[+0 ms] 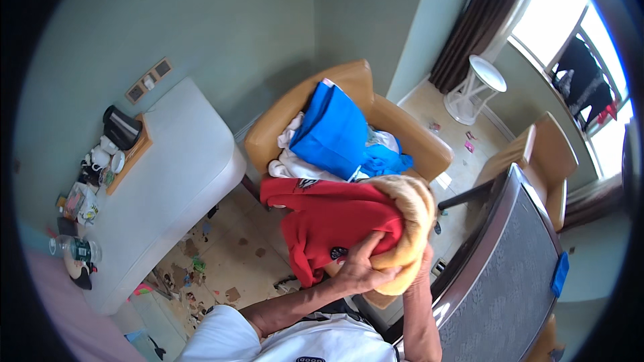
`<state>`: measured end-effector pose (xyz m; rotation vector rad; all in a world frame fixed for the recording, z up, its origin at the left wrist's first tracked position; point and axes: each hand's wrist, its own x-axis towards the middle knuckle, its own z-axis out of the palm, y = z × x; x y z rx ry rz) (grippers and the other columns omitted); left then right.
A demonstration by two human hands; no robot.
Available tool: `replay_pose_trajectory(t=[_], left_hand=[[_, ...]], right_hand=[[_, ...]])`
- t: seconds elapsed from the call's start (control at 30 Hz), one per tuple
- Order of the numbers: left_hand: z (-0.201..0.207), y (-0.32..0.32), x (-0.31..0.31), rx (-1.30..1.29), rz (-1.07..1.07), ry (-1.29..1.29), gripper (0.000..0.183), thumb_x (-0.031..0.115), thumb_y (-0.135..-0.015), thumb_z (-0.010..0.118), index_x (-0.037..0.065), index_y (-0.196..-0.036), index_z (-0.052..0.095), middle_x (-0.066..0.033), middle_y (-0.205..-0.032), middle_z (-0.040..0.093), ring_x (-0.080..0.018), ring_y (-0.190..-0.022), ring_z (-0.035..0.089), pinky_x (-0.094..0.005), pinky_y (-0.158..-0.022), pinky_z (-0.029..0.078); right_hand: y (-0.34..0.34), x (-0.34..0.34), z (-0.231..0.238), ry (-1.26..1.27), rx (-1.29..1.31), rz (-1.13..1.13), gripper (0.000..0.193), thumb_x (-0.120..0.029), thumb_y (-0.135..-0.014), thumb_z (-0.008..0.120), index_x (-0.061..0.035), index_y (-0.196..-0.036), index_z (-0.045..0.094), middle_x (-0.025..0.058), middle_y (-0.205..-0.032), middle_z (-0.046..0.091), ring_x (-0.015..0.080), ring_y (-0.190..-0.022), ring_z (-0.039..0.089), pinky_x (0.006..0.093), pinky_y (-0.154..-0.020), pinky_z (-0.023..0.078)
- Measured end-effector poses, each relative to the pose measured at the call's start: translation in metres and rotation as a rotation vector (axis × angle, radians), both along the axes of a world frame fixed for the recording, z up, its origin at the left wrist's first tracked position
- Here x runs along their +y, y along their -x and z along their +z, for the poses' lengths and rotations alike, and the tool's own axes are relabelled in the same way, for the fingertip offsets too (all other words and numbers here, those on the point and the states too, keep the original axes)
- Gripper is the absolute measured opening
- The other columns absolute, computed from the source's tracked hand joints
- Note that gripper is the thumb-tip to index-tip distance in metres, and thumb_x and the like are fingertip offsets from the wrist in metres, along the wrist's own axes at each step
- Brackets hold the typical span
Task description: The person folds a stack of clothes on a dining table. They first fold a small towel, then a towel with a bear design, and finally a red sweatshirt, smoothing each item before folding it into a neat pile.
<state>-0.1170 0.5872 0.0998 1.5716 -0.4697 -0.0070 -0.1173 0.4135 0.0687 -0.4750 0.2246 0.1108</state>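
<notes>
A red sweatshirt (335,208) with a thick yellow plush part (409,221) hangs bunched in front of me, its sleeves drooping to the left. My left hand (365,269) is closed on the red cloth and the plush edge, thumb on the red side. On the right side of the plush, my right hand (424,269) grips it from outside, most of its fingers hidden behind. Just beyond is a tan armchair (268,127) bearing a folded blue cloth (332,134), a crumpled blue garment (387,161) and white clothing (298,164).
At left stands a white table (181,141) with a kettle (122,127), cups and a plastic bottle (77,249). A dark-topped table (503,261) is close on my right. Litter (194,281) covers floor at left. A white stool (486,74) and second chair (550,161) stand near the window.
</notes>
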Motion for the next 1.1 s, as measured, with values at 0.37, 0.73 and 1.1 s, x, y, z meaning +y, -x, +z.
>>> replay_pose_trajectory(t=[0.37,0.73,1.1], left_hand=[[0.134,0.093,-0.206,-0.447,-0.712,0.544,0.067,0.026,-0.076,0.083,0.001,-0.13,0.054,-0.025,-0.106,0.068,-0.0426,-0.089,0.069,-0.0481,-0.083,0.053],[-0.079,0.253,-0.338,0.079,-1.169,-0.295,0.058,0.025,-0.083,0.067,0.008,-0.137,0.054,-0.0256,-0.107,0.069,-0.0428,-0.103,0.068,-0.0491,-0.087,0.054],[-0.095,0.223,-0.268,-0.498,-0.533,-0.503,0.073,0.016,-0.078,0.075,0.007,-0.145,0.049,-0.0211,-0.132,0.052,-0.0406,-0.121,0.052,-0.0525,-0.101,0.043]], right_hand=[[0.189,-0.22,0.061,0.595,-0.012,-0.793,0.046,-0.024,-0.093,0.066,0.0021,-0.131,0.058,0.0158,-0.123,0.067,0.0268,-0.111,0.064,0.0405,-0.101,0.05],[0.448,-0.229,-0.052,0.926,0.765,-1.14,0.044,-0.028,-0.098,0.066,0.0019,-0.129,0.058,0.0141,-0.121,0.066,0.0227,-0.109,0.061,0.0384,-0.097,0.049],[0.461,-0.192,-0.101,1.216,1.155,-1.03,0.06,-0.045,-0.095,0.068,0.0055,-0.126,0.056,0.0281,-0.119,0.063,0.0401,-0.111,0.06,0.0475,-0.095,0.046]])
